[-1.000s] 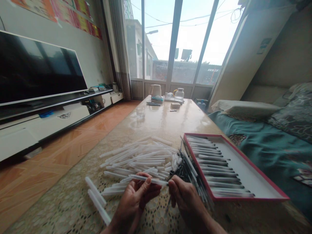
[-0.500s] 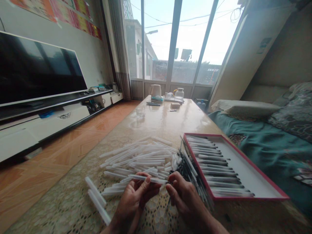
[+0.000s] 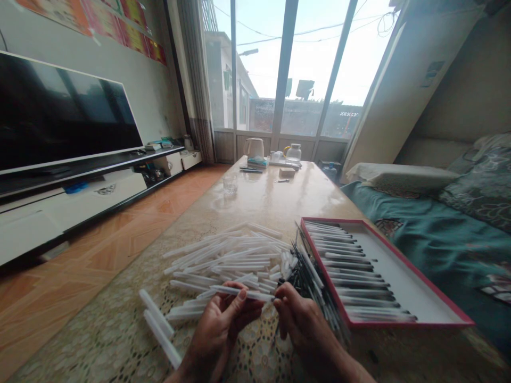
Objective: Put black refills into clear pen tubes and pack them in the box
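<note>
At the lower centre of the frame, a white tube (image 3: 259, 296) is gripped by the left hand (image 3: 224, 316); at its right end, the right hand (image 3: 294, 313) is seen closed, its content hidden.

L grip (image 3: 221, 322): holds wht tube (image 3: 259, 297) | R grip (image 3: 297, 314): at tube's R end | red-rim box (image 3: 411, 282): R

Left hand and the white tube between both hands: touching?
Touching. The head view shows the left hand holding the white tube, thumb across it.
</note>
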Demonstrator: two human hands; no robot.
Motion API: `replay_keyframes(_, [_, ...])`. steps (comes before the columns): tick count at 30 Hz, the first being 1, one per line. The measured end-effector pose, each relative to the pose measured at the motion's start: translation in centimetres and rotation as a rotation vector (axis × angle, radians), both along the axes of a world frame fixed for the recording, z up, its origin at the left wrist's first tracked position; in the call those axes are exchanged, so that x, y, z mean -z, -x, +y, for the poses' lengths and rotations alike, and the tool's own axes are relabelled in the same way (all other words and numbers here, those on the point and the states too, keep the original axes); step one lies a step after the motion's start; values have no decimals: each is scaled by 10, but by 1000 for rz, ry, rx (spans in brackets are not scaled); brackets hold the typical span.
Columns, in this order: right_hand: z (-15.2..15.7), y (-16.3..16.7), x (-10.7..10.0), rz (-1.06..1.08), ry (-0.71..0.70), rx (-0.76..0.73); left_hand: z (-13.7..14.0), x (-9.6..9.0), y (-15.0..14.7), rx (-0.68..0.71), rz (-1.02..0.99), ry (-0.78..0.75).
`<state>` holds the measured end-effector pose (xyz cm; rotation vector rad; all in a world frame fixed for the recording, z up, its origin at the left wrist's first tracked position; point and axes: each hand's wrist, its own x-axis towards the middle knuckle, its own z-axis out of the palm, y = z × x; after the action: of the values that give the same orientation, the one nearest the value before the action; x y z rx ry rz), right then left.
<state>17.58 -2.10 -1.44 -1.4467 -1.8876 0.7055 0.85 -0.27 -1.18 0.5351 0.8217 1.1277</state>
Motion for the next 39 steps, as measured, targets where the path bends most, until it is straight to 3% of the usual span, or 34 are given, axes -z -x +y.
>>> replay_keyframes(39, [1,1,-2,132,82,-8,-1,2,-2,12,15,-21])
